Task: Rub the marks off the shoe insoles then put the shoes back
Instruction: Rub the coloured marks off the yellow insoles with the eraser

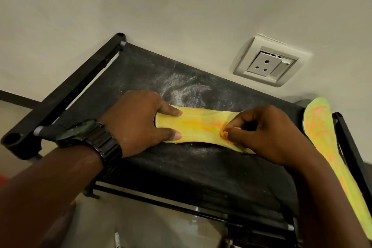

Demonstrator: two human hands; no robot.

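- Head view, work surface: the insole being cleaned [201,125] lies flat on the black fabric top shelf [181,177] of a shoe rack set against the wall. The dusty fabric gives a level backing for rubbing.
- Head view, orientation: the long axis of this insole runs left to right along the shelf, dipping slightly toward the right. Both ends are covered by hands, so toe and heel cannot be told apart.
- Head view, left hand [138,121]: fingers [173,111] extended and thumb flat, pressing down the left end. In my judgement this anchors the insole against sliding under the rubbing strokes.
- Head view, right hand [267,133]: fingers curled, tips pinched on a small orange piece [224,133] held against the insole's right part, where the orange marks lie. Its nature is unclear; it is probably the rubbing tool.
- Head view, second insole [326,147]: lies across the rack's right end, broad end toward the wall, narrow end toward the person. It is heavily streaked orange, likely awaiting treatment.
- No shoes are visible.
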